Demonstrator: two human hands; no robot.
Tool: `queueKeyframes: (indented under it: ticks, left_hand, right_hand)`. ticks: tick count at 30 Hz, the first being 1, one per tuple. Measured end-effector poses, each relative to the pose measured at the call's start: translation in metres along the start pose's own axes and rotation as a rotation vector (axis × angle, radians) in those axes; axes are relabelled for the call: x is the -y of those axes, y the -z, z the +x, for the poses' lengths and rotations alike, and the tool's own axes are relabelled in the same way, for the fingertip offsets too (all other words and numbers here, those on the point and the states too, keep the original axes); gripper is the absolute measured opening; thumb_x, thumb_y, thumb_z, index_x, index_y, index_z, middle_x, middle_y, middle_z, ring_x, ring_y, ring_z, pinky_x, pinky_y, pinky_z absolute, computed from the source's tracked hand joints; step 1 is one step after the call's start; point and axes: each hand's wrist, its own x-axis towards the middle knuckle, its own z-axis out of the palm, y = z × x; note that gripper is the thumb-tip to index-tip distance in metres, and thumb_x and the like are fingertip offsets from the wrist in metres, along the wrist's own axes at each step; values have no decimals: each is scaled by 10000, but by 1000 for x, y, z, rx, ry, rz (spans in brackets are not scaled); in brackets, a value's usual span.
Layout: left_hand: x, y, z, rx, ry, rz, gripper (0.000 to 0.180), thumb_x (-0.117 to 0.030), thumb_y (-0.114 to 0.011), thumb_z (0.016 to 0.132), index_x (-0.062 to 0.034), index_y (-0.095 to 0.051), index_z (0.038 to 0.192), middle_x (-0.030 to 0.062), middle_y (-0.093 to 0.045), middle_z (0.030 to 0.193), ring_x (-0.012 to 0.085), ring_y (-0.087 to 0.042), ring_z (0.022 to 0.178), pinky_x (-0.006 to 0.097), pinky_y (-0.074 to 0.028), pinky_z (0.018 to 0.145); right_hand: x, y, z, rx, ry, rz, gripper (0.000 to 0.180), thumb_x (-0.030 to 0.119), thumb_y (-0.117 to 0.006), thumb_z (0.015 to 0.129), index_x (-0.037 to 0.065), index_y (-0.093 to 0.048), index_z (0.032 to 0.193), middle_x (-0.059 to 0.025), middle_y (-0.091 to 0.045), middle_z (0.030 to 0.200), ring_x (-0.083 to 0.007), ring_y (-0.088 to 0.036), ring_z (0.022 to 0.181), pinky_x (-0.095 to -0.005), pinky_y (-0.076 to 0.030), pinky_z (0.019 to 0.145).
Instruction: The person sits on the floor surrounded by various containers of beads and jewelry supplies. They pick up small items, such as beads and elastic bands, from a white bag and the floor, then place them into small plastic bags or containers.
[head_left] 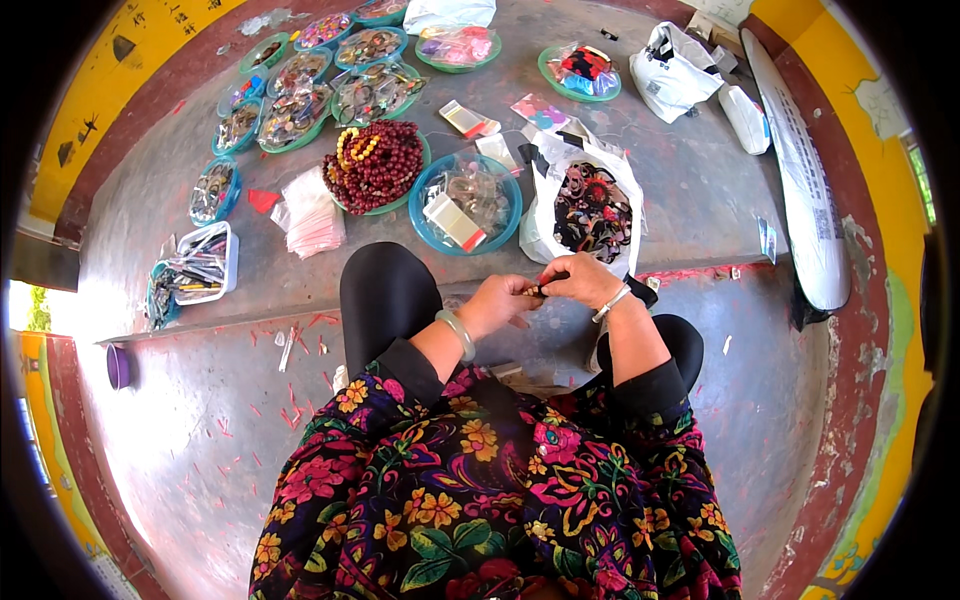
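Head view: the left hand (500,306) and the right hand (587,281) meet in front of the knees, each grip pinching with its fingertips at a small dark-and-tan piece (537,291) between them, its details too small to tell. Near it stands an open white bag (543,232) full of dark trinkets. A flat white-and-red pack (455,221) in a blue basin (416,213) bears print too tiny to read. Dark lettering and a square code mark the long white sack (822,265); dark characters cross the yellow wall (95,85).

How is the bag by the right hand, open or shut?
Open: the bag gapes at the top, showing dark loops inside.
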Motion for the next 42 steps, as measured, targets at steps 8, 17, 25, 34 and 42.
queueKeyframes:
  ticks: [8, 17, 25, 34, 42]
  left_hand:
    - [-4, -1, -4, 35, -18, -11, 259, -114, -583, 825, -23, -570, 1067, 38, -633, 901, 100, -603, 813, 225, -507, 572]
    - [-4, -4, -6, 43, -29, 58, 274, -116, -597, 809, -12, -567, 1061, 49, -640, 891, 109, -611, 804, 226, -494, 524]
    - [-3, -8, -8, 42, -33, 72, 290, -127, -603, 806, -18, -559, 1071, 37, -634, 887, 101, -607, 785, 225, -483, 489]
    - [-4, -8, -8, -52, -51, 165, 298, -131, -602, 807, -12, -548, 1075, 34, -611, 841, 93, -575, 683, 232, -493, 486]
    - [-2, -13, -10, -73, -110, 200, 302, -116, -586, 802, -30, -551, 1089, 35, -600, 821, 95, -571, 670, 241, -502, 499]
  right_hand:
    - [1, 0, 0, 15, -17, -10, 204, 154, -682, 700, 5, -631, 830, -48, -620, 681, -94, -544, 635, -249, -421, 599]
    - [0, -1, 0, 47, -6, 4, 278, 251, -737, 640, 29, -643, 780, -67, -604, 636, -130, -537, 582, -263, -412, 556]
    - [2, -5, -1, 58, -30, -100, 259, 220, -719, 659, 9, -618, 769, -62, -600, 639, -116, -535, 600, -259, -407, 567]
    - [1, -5, -2, -26, -12, -112, 271, 215, -723, 638, 14, -622, 788, -86, -628, 691, -164, -589, 647, -279, -437, 598]
    - [-10, -17, 5, -53, -16, -117, 263, 146, -683, 636, -2, -619, 844, -100, -645, 741, -173, -608, 688, -279, -460, 635]
